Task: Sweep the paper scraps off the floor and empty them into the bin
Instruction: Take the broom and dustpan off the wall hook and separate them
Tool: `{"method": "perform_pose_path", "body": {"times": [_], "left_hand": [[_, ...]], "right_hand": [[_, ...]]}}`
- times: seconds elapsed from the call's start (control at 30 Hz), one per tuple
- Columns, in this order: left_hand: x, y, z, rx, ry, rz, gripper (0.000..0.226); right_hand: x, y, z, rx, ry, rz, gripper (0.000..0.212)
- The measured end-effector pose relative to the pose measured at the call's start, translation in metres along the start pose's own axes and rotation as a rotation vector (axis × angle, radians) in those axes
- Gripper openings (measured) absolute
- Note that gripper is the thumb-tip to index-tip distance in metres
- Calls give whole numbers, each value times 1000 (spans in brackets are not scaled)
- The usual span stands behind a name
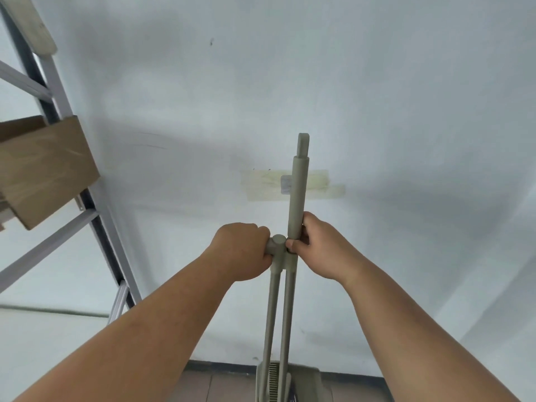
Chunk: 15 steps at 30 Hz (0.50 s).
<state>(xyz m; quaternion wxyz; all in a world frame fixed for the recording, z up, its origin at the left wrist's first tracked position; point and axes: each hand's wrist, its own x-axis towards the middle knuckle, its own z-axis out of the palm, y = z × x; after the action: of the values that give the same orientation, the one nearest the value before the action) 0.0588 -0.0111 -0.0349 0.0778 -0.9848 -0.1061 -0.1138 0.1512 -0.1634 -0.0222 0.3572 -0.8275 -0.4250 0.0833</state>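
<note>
A pale blue-white wall (290, 82) fills the view, with a strip of brown floor (220, 387) showing along the bottom edge. Front and centre stand two grey-green poles side by side: the broom handle (298, 195), the taller one, with a stepped narrower tip at the top, and the dustpan handle (271, 309), shorter, ending in a rounded cap beside it. A clip at the cap's level joins the two poles. Both run straight down to the dustpan (307, 381) at the floor, same grey-green plastic, with a toothed comb strip between the poles; its lower part is cut off by the frame. No brand or writing can be read on either piece.

The left hand (242, 250) is wrapped in a fist around the top of the dustpan handle, knuckles toward the wall. The right hand (322, 248) grips the broom handle just above the clip, thumb pressed at the joint, fingers curled behind the pole. The two hands sit nearly level, touching distance apart, poles between them.

Behind the broom handle, yellowed tape (261, 187) is stuck on the wall. Off to the left, a metal shelf frame (58, 91) leans through the shot, carrying a cardboard box (46, 166).
</note>
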Motion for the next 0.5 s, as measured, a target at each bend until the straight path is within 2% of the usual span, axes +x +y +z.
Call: {"method": "perform_pose_path", "body": {"times": [0.2, 0.27, 0.37, 0.5], "left_hand": [[-35, 4, -3, 29, 12, 27, 21], [-47, -2, -2, 29, -9, 9, 21], [-73, -34, 6, 35, -88, -123, 21], [-101, -35, 26, 25, -166, -111, 21]], "right_hand": [[-34, -12, 17, 76, 5, 17, 17], [-46, -11, 18, 60, 66, 26, 16], [-64, 2, 0, 140, 247, 123, 17], [-78, 6, -6, 93, 233, 146, 19]]}}
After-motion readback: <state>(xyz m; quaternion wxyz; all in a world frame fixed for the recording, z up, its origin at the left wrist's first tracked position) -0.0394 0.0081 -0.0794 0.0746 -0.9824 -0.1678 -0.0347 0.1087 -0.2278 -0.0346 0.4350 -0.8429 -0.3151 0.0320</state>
